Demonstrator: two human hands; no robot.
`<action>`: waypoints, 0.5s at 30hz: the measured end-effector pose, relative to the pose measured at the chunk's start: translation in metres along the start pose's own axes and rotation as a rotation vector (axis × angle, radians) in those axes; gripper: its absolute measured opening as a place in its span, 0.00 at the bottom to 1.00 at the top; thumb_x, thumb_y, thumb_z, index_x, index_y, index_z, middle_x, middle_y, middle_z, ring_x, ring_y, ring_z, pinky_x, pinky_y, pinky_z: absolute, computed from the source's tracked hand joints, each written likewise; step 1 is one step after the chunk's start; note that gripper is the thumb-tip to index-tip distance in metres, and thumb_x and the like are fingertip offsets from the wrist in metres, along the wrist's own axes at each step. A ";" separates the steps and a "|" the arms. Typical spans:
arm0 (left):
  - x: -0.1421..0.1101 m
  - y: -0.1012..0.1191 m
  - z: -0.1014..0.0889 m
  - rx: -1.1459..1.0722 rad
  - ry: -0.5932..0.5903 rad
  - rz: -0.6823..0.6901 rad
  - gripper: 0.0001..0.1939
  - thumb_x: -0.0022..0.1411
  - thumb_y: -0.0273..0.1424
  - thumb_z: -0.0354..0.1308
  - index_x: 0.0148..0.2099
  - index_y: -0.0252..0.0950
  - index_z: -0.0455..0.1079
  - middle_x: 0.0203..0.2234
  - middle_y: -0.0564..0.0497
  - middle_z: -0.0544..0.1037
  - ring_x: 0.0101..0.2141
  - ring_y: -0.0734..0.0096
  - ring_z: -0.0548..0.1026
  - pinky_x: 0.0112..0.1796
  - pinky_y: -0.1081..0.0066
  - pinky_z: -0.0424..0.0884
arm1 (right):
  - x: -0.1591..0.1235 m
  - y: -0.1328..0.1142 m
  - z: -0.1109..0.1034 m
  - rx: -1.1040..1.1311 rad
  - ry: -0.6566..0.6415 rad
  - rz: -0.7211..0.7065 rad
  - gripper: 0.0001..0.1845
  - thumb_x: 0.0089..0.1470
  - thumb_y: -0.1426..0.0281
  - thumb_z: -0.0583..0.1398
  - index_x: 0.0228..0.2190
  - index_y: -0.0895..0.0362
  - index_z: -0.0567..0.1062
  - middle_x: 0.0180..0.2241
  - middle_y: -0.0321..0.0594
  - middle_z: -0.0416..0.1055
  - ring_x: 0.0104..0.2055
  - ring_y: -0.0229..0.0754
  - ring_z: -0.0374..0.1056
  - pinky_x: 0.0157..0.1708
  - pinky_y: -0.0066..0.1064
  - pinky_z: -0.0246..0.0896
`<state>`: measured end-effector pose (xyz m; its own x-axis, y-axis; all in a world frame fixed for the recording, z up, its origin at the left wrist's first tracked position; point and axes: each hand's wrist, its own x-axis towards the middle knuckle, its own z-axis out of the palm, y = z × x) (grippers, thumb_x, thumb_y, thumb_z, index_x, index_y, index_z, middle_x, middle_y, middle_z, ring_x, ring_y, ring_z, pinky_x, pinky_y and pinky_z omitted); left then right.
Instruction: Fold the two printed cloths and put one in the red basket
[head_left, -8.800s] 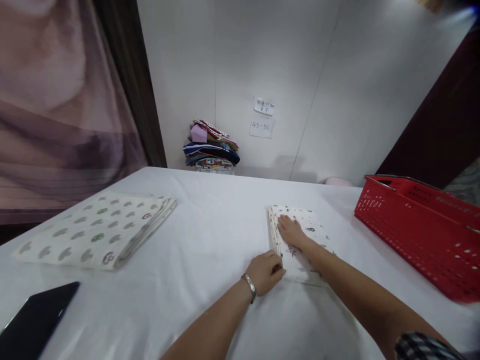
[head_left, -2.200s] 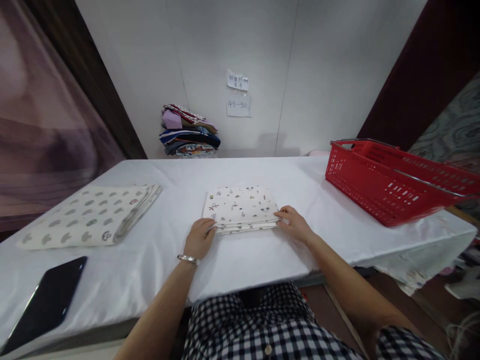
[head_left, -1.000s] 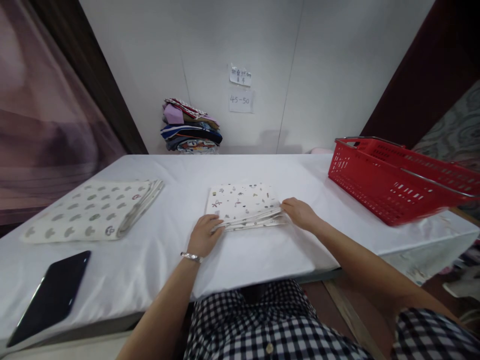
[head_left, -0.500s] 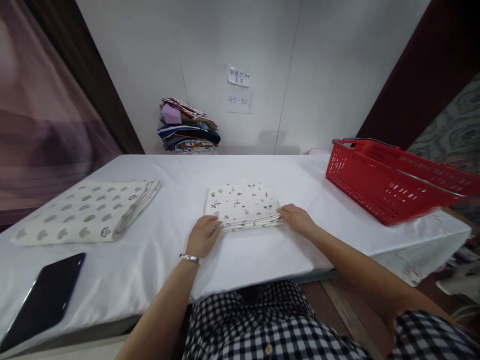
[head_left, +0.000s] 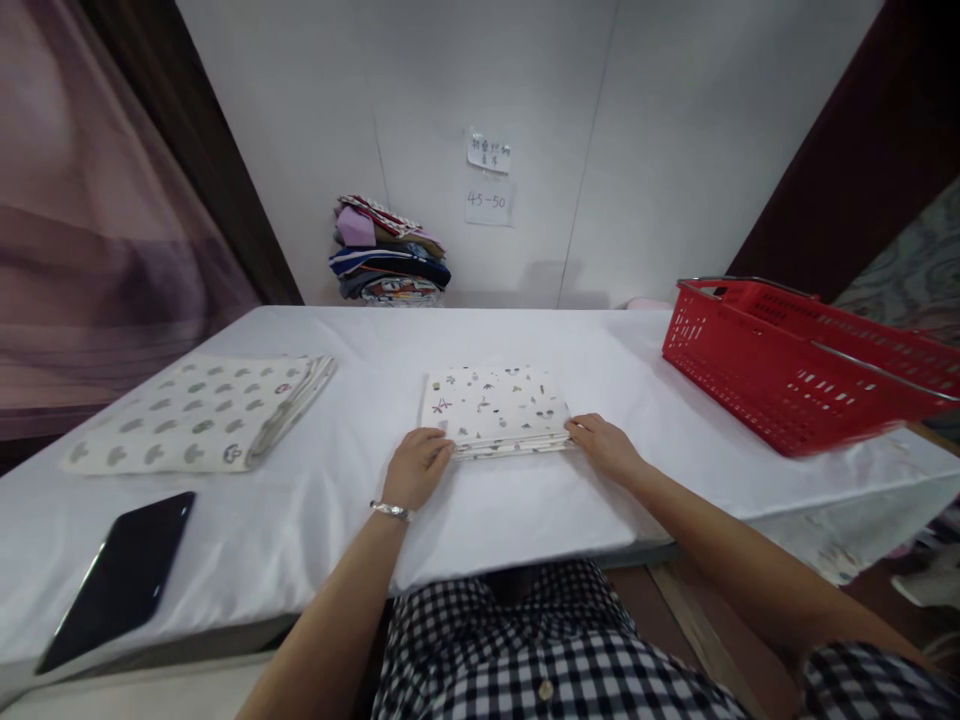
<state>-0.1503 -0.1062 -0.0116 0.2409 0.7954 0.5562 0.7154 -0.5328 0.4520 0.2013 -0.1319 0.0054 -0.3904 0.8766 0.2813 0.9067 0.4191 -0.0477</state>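
Note:
A folded white cloth (head_left: pixel 495 405) with a small scattered print lies flat in front of me, its layered edge facing my body. My left hand (head_left: pixel 417 466) pinches its near left corner, a silver bracelet on the wrist. At the near right corner, my right hand (head_left: pixel 602 445) has its fingertips closed on the layers. Both thumbs are partly hidden. To the left lies another folded cloth (head_left: pixel 199 412), cream with rows of grey mushroom-like shapes, touched by neither hand.
A black phone (head_left: pixel 124 575) rests at the front left of the white-covered table (head_left: pixel 360 400). On the right stands a red plastic basket (head_left: pixel 765 375) with metal handles. Against the back wall is a pile of folded fabrics (head_left: pixel 390 255), beside paper signs (head_left: pixel 489 203).
My view has shifted slightly left, so everything appears a little further right. Both hands stay at the near corners of the folded cloth, which looks nearly unchanged.

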 end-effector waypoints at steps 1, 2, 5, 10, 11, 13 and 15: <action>0.000 0.001 -0.001 0.003 0.016 -0.024 0.12 0.59 0.36 0.50 0.33 0.39 0.73 0.36 0.50 0.74 0.40 0.67 0.69 0.44 0.65 0.67 | 0.001 -0.001 -0.002 0.002 -0.012 0.006 0.16 0.55 0.73 0.51 0.44 0.55 0.71 0.44 0.47 0.68 0.47 0.48 0.60 0.43 0.37 0.57; 0.000 0.001 -0.002 0.009 0.034 -0.048 0.12 0.59 0.36 0.50 0.32 0.39 0.73 0.35 0.50 0.75 0.40 0.67 0.70 0.44 0.65 0.67 | 0.002 -0.003 -0.005 -0.004 -0.028 0.012 0.16 0.54 0.74 0.51 0.44 0.56 0.70 0.45 0.47 0.67 0.48 0.48 0.60 0.44 0.38 0.57; -0.001 0.002 -0.004 0.031 0.087 -0.100 0.11 0.59 0.35 0.51 0.31 0.38 0.72 0.33 0.51 0.75 0.39 0.68 0.70 0.43 0.66 0.67 | 0.009 -0.015 -0.014 -0.046 -0.048 0.017 0.21 0.51 0.77 0.51 0.48 0.58 0.68 0.52 0.48 0.62 0.55 0.49 0.53 0.50 0.42 0.52; -0.002 0.003 -0.003 0.036 0.102 -0.064 0.08 0.57 0.35 0.53 0.31 0.39 0.71 0.33 0.51 0.75 0.39 0.68 0.69 0.44 0.66 0.66 | 0.026 -0.046 -0.017 0.051 0.015 -0.085 0.25 0.55 0.69 0.50 0.55 0.58 0.59 0.59 0.46 0.51 0.62 0.49 0.41 0.57 0.46 0.41; -0.002 0.003 -0.003 0.037 0.100 -0.041 0.08 0.57 0.35 0.54 0.32 0.39 0.71 0.34 0.51 0.74 0.39 0.68 0.69 0.44 0.66 0.66 | 0.029 -0.050 -0.014 0.080 0.011 -0.098 0.25 0.56 0.67 0.49 0.55 0.57 0.59 0.59 0.45 0.52 0.62 0.48 0.42 0.57 0.46 0.41; -0.003 0.003 -0.003 0.050 0.090 0.000 0.08 0.56 0.34 0.55 0.36 0.39 0.72 0.36 0.50 0.74 0.40 0.68 0.69 0.43 0.65 0.66 | 0.031 -0.055 -0.004 0.127 -0.011 -0.110 0.23 0.58 0.66 0.48 0.54 0.55 0.61 0.57 0.44 0.56 0.61 0.47 0.46 0.56 0.46 0.43; -0.003 0.004 -0.003 0.081 0.077 0.028 0.08 0.56 0.34 0.55 0.38 0.39 0.72 0.37 0.50 0.74 0.41 0.67 0.69 0.43 0.64 0.65 | 0.030 -0.055 0.006 0.157 -0.012 -0.100 0.21 0.59 0.67 0.48 0.52 0.54 0.64 0.54 0.43 0.61 0.58 0.46 0.52 0.55 0.46 0.45</action>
<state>-0.1505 -0.1118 -0.0095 0.2128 0.7545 0.6208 0.7607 -0.5267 0.3794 0.1390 -0.1271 0.0105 -0.4800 0.8310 0.2812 0.8275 0.5353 -0.1694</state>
